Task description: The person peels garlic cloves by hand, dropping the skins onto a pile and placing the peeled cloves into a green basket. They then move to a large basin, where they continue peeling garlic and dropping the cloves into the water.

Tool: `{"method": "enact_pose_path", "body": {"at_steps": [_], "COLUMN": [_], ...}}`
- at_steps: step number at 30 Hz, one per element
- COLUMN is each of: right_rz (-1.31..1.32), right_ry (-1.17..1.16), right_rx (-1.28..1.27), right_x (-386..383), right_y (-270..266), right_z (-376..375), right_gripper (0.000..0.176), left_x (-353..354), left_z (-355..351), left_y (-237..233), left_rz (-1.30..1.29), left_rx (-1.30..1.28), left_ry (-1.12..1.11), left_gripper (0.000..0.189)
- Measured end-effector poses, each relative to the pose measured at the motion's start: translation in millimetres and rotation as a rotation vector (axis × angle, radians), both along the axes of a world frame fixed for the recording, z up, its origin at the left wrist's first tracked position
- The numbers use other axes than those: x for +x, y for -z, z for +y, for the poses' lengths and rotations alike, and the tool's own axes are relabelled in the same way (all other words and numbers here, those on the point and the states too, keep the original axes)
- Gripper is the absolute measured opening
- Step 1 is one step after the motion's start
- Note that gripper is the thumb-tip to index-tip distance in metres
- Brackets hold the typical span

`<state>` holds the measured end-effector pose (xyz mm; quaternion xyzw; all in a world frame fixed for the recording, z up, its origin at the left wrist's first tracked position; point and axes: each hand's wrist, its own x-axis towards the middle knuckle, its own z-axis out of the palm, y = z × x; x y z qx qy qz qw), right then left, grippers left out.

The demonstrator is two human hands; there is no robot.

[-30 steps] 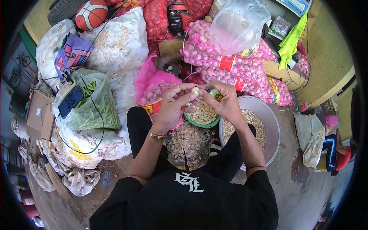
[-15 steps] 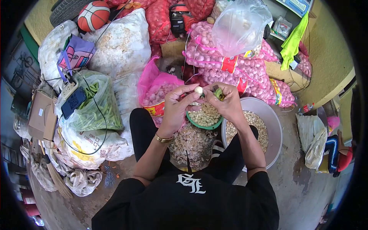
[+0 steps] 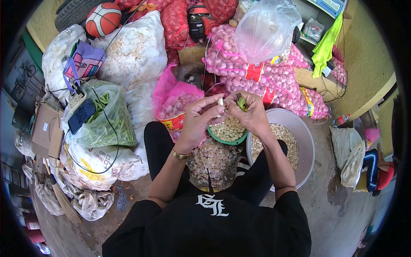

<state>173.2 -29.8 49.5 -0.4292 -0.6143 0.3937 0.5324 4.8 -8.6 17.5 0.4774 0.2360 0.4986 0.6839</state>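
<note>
My left hand pinches a small white garlic clove between thumb and fingertips. Right beside it, my right hand is closed around a small tool with a green and yellow part; its working end is too small to make out. Below both hands is a green basin holding pale cloves. To its right stands a large grey basin with many whitish cloves in it. A heap of papery peelings lies between my legs.
Pink net sacks of garlic are stacked ahead, beside an open pink sack. At left, a clear bag of green pods and a phone rest on white sacks. A person's red sleeve shows at far right.
The clove in my left hand has turned and now looks narrower and more upright. My right hand has tilted slightly with the tool. Both hands remain close together.
</note>
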Motion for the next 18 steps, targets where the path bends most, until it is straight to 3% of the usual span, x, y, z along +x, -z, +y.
{"method": "enact_pose_path", "body": {"at_steps": [10, 18], "right_rz": [-0.005, -0.306], "right_ry": [0.041, 0.068], "right_rx": [0.157, 0.291], "right_x": [0, 9], "right_y": [1, 0], "right_z": [3, 5], "right_gripper": [0.013, 0.011], "left_x": [-2, 3], "left_z": [1, -4], "left_y": [-3, -5], "left_rz": [-0.029, 0.105], "left_rx": [0.014, 0.085], "left_ry": [0.021, -0.037], "left_gripper": [0.031, 0.031]}}
